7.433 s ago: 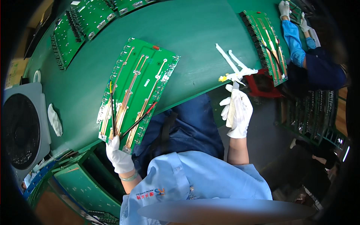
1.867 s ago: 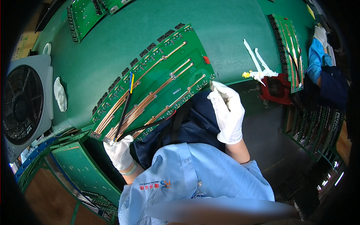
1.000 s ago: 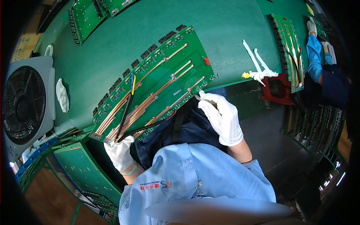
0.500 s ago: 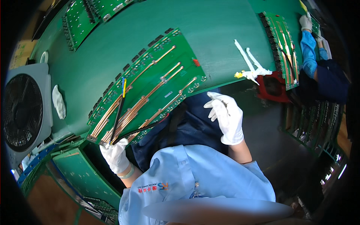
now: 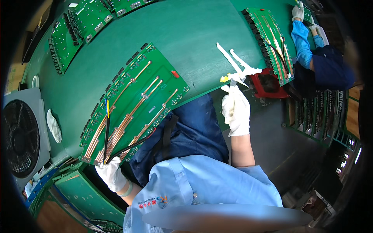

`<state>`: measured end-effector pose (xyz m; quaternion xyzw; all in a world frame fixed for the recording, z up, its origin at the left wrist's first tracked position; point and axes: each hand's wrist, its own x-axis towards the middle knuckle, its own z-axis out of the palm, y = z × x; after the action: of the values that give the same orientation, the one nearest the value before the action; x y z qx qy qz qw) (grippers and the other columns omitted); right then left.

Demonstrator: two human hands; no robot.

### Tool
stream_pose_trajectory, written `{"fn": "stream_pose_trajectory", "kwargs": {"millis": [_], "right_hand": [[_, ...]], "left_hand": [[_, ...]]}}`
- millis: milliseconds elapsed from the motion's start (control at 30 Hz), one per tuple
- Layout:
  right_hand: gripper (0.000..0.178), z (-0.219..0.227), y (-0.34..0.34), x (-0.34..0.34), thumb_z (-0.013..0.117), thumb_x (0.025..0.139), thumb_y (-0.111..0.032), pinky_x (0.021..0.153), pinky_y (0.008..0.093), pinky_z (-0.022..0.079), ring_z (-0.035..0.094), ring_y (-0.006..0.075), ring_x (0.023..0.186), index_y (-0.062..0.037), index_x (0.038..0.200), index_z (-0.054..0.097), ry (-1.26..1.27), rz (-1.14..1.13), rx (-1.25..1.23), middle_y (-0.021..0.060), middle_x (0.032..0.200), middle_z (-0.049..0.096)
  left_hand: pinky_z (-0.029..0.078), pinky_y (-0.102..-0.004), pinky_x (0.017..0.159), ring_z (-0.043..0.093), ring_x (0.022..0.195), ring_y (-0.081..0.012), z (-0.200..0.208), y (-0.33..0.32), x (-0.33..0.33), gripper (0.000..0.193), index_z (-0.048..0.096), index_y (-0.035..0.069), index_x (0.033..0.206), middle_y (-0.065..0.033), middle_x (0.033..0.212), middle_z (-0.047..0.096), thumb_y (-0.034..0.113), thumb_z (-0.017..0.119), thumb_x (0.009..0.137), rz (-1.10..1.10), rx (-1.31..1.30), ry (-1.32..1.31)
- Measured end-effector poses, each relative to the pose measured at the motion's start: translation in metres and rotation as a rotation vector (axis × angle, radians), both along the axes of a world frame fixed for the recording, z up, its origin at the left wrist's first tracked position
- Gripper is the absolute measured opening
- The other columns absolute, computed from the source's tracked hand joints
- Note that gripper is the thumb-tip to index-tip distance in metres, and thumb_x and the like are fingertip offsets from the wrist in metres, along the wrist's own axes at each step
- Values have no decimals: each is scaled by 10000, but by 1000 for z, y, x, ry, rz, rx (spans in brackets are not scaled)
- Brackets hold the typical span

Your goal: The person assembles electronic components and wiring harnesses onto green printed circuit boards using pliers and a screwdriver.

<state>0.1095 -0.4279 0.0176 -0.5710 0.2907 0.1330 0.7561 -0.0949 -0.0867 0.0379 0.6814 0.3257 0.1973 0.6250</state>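
Note:
A large green circuit board [image 5: 149, 87] with copper bars lies on the green table, its near side reaching over the edge. My left hand [image 5: 111, 175], white-gloved, is closed on the board's near left corner, where black wires [image 5: 106, 136] start. One wire has yellow and blue ends. My right hand [image 5: 237, 110], also gloved, is closed at the table's edge. A small grey piece [image 5: 233, 82] shows at its fingertips; what it is I cannot make out. Just beyond lies a white forked thing [image 5: 243, 71] with a yellow bit at one end.
Another circuit board [image 5: 270, 44] lies to the right, near a red stool [image 5: 268, 83] and a co-worker's blue sleeve [image 5: 301, 40]. More boards [image 5: 66, 42] are at the far left. A fan [image 5: 23, 134] and a white glove [image 5: 53, 126] are at the left.
My right hand has moved forward to the white forked thing, and its spread fingers have closed. My left hand stays at the board's corner. The whole view has shifted a little.

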Motion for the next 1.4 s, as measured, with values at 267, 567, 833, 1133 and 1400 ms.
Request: {"fn": "stream_pose_trajectory", "kwargs": {"millis": [267, 567, 833, 1133, 1400], "right_hand": [[308, 18, 7, -8, 443, 966, -319, 430, 210, 327, 410, 76, 473, -31, 1017, 541, 46, -2, 106, 10, 630, 479], [371, 19, 10, -15, 441, 964, -319, 394, 194, 326, 411, 66, 434, 17, 1071, 555, -9, 13, 65, 6, 604, 495], [378, 21, 14, -13, 424, 966, -339, 431, 201, 316, 386, 58, 475, -10, 1106, 545, 32, 12, 169, -26, 625, 441], [405, 17, 23, -27, 391, 982, -304, 395, 174, 268, 363, 38, 440, 17, 1208, 490, -32, 192, 118, -2, 652, 492], [443, 33, 53, -24, 562, 828, -9, 672, 284, 451, 524, 195, 736, 6, 1268, 512, -876, 714, -980, 93, 846, 581]], "left_hand": [[509, -350, 820, 589, 955, -221, 8, -4, 6, 444, 481, -52, 1181, -140, 1123, 573, 55, 620, 773, -13, -43, -86], [479, -339, 844, 580, 955, -225, -8, 37, 31, 504, 460, -57, 1187, -129, 1102, 570, 64, 591, 715, -72, -88, -41], [454, -336, 887, 571, 993, -222, -19, 67, 69, 677, 437, -53, 1225, -121, 1141, 568, 187, 766, 684, -246, 34, -143], [506, -263, 713, 610, 845, -167, -2, 58, 82, 604, 519, -59, 1141, -108, 1042, 611, -76, 729, 575, -109, -371, -124], [511, -263, 648, 616, 773, -185, 5, 64, 87, 593, 465, -86, 1181, -139, 1068, 589, -56, 632, 613, -237, -354, 6]]}}
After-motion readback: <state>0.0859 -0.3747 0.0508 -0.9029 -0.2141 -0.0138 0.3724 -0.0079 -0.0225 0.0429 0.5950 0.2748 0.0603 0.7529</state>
